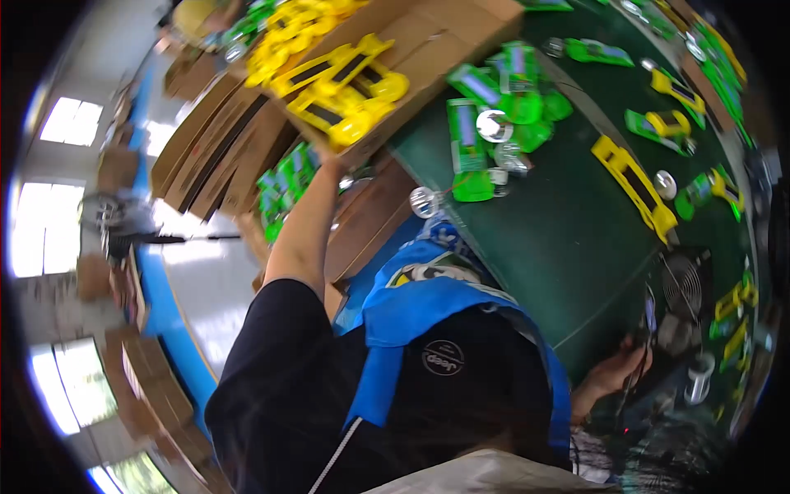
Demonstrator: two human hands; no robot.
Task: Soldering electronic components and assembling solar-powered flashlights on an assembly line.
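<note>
My left arm reaches up to a cardboard box (pixel 444 49) holding yellow plastic parts (pixel 350 90). My left hand (pixel 329 156) is at the box's near lower corner, its fingers blurred and mostly hidden. Low on the right, my right hand (pixel 621 366) is closed around a slim pen-like tool (pixel 651 317), with a dark cord trailing by it. Beside that hand lie a round black spiral-grilled piece (pixel 682 280) and a small metallic spool (pixel 699 379). A pile of green plastic parts (pixel 467 152) with clear round lenses lies on the green table (pixel 535 272).
Below the box, more green parts (pixel 284 185) sit in another carton. Folded cardboard (pixel 218 152) stands at left. A single yellow part (pixel 634 189) and a clear lens (pixel 666 184) lie on the table; several green-and-yellow pieces line its far right. Another person (pixel 197 20) is partly visible at upper left.
</note>
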